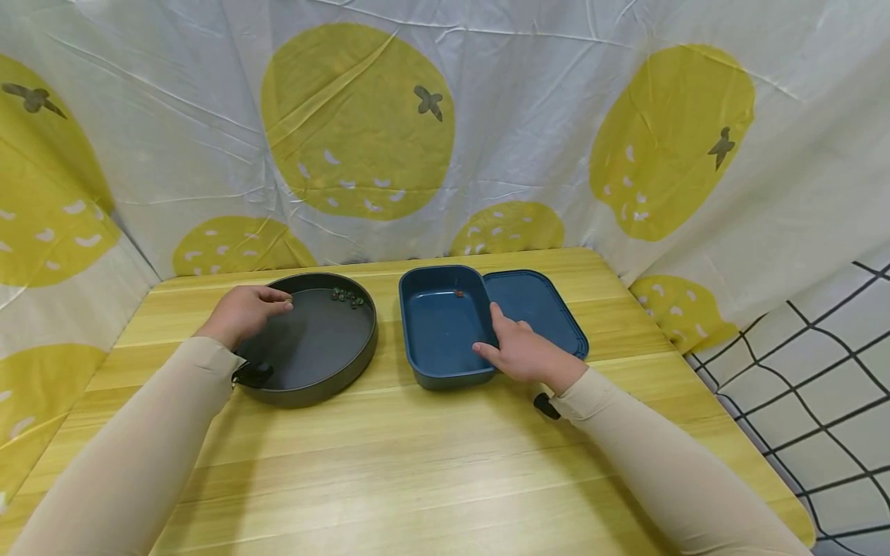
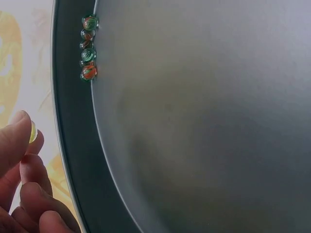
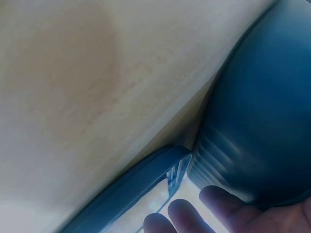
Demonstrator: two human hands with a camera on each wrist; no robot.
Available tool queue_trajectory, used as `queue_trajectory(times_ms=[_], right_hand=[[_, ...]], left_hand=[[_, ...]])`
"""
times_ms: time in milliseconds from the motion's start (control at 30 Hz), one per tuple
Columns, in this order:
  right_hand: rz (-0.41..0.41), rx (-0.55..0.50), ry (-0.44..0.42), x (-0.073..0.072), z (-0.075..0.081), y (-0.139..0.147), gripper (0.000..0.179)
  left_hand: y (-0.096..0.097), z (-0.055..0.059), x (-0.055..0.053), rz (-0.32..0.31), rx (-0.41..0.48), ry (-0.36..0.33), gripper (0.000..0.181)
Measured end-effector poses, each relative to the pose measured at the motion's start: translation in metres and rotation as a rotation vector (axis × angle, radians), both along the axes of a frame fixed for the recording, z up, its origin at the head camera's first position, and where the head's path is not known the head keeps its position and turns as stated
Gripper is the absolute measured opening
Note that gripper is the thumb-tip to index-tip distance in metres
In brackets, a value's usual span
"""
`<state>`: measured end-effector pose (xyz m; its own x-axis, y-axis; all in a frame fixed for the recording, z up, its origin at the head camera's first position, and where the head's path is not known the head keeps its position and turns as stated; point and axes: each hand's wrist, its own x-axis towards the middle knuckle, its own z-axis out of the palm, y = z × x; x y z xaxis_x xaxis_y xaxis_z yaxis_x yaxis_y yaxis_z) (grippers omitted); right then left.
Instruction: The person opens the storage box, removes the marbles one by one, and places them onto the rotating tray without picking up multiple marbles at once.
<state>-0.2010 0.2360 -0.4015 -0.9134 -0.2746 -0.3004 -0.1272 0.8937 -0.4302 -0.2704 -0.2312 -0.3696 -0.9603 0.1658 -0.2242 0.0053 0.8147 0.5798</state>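
Note:
My left hand (image 1: 245, 310) is above the left side of a round dark grey pan (image 1: 313, 340). Its thumb and forefinger pinch a small, clear yellowish marble (image 2: 33, 132), mostly covered by the fingertips. Inside the pan, several green and orange swirled glass marbles (image 2: 88, 54) lie along the far wall. My right hand (image 1: 520, 349) rests at the right side of a deep blue rectangular container (image 1: 445, 332), thumb over the rim and the other fingers extended outside the wall. Small orange-red marbles (image 1: 460, 293) lie near the container's far right corner.
A flat blue lid (image 1: 535, 309) lies right of the container, partly behind my right hand. The wooden table (image 1: 389, 463) meets a fruit-printed curtain (image 1: 507, 139) at the back. Black wire grid (image 1: 813, 417) stands beyond its right edge.

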Motion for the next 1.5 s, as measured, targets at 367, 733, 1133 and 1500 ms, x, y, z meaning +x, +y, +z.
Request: queue_trajectory(times_ms=[367, 733, 1133, 1500], right_hand=[[0.009, 0.006, 0.013, 0.0, -0.001, 0.0, 0.096], [0.006, 0.008, 0.022, -0.001, -0.001, 0.0, 0.095], [0.006, -0.003, 0.026, -0.001, -0.002, 0.001, 0.095], [0.007, -0.006, 0.023, -0.001, -0.001, 0.001, 0.096]], left_hand=[[0.008, 0.0, 0.0, 0.005, 0.032, -0.016, 0.052], [0.067, 0.015, -0.005, -0.061, 0.129, 0.01, 0.052], [0.179, 0.029, -0.023, -0.12, 0.265, 0.056, 0.044], [0.242, 0.015, -0.042, -0.03, 0.33, -0.019, 0.04]])
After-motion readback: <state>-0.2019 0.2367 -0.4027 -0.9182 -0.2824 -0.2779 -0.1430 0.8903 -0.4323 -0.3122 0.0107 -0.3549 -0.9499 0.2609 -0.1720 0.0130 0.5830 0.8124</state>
